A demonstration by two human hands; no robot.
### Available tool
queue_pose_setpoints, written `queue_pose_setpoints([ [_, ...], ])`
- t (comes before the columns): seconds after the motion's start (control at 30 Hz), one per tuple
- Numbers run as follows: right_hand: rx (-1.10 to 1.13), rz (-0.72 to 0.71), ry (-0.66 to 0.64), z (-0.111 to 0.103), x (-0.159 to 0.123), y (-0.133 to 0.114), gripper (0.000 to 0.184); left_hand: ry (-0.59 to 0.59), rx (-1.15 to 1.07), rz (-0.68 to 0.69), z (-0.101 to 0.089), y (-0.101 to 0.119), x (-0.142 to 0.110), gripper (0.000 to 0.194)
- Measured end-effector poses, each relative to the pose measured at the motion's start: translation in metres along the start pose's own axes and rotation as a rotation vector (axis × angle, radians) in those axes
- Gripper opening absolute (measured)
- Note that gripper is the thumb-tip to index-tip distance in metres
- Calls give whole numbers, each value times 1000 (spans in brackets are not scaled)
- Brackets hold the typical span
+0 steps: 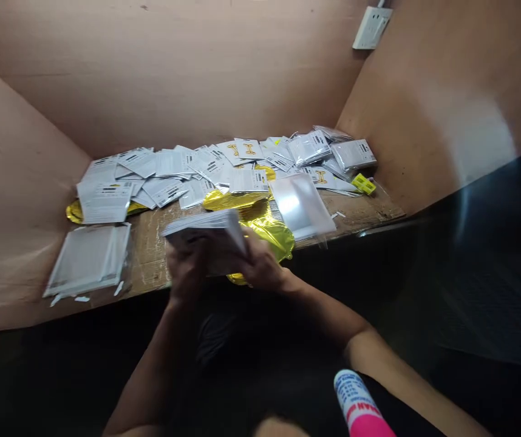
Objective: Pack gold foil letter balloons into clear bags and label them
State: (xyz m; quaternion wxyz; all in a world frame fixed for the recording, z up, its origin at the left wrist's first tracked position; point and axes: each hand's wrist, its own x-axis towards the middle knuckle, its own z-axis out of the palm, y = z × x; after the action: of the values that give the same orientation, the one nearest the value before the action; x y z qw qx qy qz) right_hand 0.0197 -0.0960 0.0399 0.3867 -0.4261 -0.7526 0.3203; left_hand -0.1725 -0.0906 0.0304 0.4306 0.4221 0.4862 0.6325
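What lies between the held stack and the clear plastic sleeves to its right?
In the head view, the right hand and shiny gold foil lie between them.

Dim below, glare on wall (pixel 479 133), blurred hands (pixel 263 262)

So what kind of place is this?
Probably a little packing corner, with wooden-looking walls around it. You can tell from the heap of white cards, the clear sleeves and the gold foil, all spread on cardboard.
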Motion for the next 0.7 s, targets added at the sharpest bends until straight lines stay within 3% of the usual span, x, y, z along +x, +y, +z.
queue_pose_setpoints([
  [0.03,20,55,148,-20,-21,6,51,-87,-4,-3,27,1,1,46],
  [0.13,37,194,600,-80,-76,34,41,-550,58,-62,107,-4,22,55],
  [0.17,17,225,733,-99,-91,45,41,-620,173,-83,132,-9,33,53],
  [0.23,-37,263,940,-133,-117,64,45,-567,540,-86,173,-24,55,49],
  [0.3,-71,287,1049,-159,-140,80,50,-494,866,-63,203,-41,74,50],
  [0.4,-38,293,1105,-179,-168,97,51,-560,1079,-56,227,-61,95,42],
  [0.5,42,284,1095,-179,-184,114,50,-634,1090,-59,232,-66,109,41],
  [0.7,210,274,1042,-165,-179,138,52,-390,955,78,230,-62,129,33],
])
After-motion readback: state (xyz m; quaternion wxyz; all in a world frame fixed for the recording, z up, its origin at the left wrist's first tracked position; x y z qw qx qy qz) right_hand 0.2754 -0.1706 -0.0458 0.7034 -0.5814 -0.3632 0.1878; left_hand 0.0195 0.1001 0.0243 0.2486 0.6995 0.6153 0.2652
